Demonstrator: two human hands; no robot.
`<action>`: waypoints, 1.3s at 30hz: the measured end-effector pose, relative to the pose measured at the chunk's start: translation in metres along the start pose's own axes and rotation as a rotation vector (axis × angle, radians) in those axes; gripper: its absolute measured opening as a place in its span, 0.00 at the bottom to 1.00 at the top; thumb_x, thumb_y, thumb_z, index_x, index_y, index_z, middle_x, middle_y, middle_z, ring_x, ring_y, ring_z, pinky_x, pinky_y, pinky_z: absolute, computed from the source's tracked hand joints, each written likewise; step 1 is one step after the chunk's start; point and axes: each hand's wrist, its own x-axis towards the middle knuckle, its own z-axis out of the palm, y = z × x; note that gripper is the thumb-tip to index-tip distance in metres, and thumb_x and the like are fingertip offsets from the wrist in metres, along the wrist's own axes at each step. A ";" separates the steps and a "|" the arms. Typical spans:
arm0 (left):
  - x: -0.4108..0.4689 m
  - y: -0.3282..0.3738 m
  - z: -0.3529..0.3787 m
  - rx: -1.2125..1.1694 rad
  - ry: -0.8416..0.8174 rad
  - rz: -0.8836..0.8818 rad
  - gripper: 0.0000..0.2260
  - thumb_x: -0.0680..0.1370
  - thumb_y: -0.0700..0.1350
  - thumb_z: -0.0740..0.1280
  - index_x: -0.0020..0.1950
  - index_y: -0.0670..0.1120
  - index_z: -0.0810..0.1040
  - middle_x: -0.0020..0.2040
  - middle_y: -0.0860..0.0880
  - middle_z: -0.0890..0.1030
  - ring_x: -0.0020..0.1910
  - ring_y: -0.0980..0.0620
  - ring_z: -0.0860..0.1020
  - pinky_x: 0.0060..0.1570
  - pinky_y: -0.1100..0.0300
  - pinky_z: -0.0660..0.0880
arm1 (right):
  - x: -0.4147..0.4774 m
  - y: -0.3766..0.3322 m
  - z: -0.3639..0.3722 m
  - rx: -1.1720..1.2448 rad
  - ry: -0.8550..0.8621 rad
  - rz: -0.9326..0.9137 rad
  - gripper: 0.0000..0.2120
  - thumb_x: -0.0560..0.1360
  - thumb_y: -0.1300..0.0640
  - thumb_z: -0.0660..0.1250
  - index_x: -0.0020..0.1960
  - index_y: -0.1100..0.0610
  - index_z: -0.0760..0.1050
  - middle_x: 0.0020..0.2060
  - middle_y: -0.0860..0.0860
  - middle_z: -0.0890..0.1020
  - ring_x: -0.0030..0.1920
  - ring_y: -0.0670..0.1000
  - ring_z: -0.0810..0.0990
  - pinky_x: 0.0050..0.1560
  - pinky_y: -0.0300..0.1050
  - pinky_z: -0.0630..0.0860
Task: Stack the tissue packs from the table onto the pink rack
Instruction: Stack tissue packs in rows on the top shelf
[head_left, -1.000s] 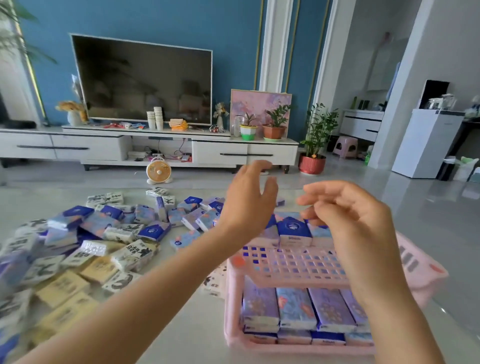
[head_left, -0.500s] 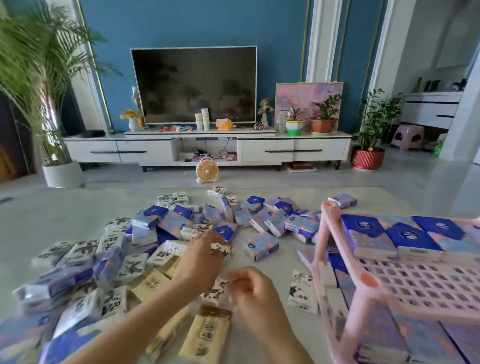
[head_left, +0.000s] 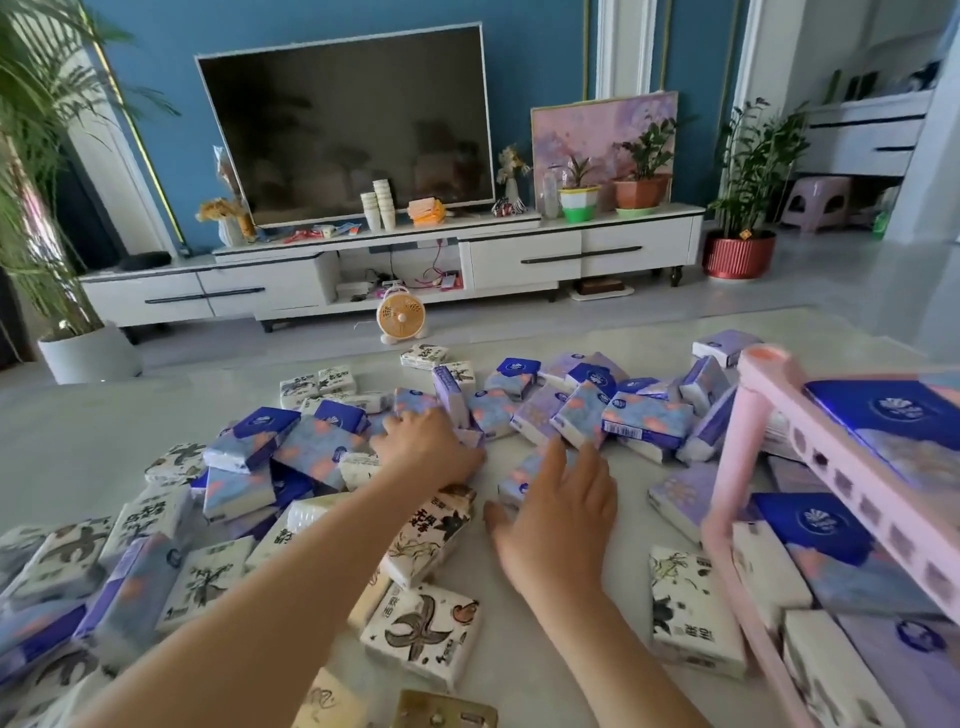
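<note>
A pale marble surface (head_left: 519, 691) fills my view, a dark TV (head_left: 348, 119) behind it. My left hand (head_left: 426, 447) presses into the purple tissue packs (head_left: 644, 418), its grip hidden, so I cannot tell. My right hand (head_left: 558, 519) lies spread open, fingertips on one floral pack (head_left: 519, 475). The pink rack (head_left: 852, 467), already partly loaded, stands at right.

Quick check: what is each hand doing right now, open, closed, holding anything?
Left hand: palm down on blue-purple tissue packs; grip cannot be told.
Right hand: open, fingers spread, holding nothing.
</note>
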 end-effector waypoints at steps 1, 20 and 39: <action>0.003 0.001 0.002 0.020 0.001 0.011 0.28 0.73 0.62 0.63 0.66 0.47 0.66 0.67 0.43 0.68 0.68 0.41 0.62 0.59 0.50 0.67 | 0.003 0.003 0.000 0.001 -0.021 0.011 0.38 0.72 0.44 0.66 0.74 0.59 0.54 0.73 0.64 0.55 0.73 0.62 0.54 0.72 0.55 0.51; -0.167 -0.011 -0.132 -0.616 0.608 0.660 0.25 0.68 0.40 0.72 0.60 0.56 0.68 0.53 0.59 0.74 0.54 0.58 0.73 0.47 0.80 0.65 | -0.109 -0.052 -0.159 0.589 0.287 -0.475 0.28 0.58 0.39 0.62 0.57 0.47 0.69 0.49 0.42 0.71 0.49 0.43 0.68 0.45 0.32 0.69; -0.277 0.141 -0.092 -0.018 0.556 1.117 0.25 0.58 0.29 0.62 0.51 0.48 0.77 0.45 0.52 0.81 0.37 0.50 0.81 0.24 0.64 0.70 | -0.067 0.156 -0.348 0.642 -0.299 -0.068 0.26 0.53 0.44 0.74 0.51 0.42 0.77 0.52 0.38 0.79 0.50 0.38 0.79 0.53 0.36 0.76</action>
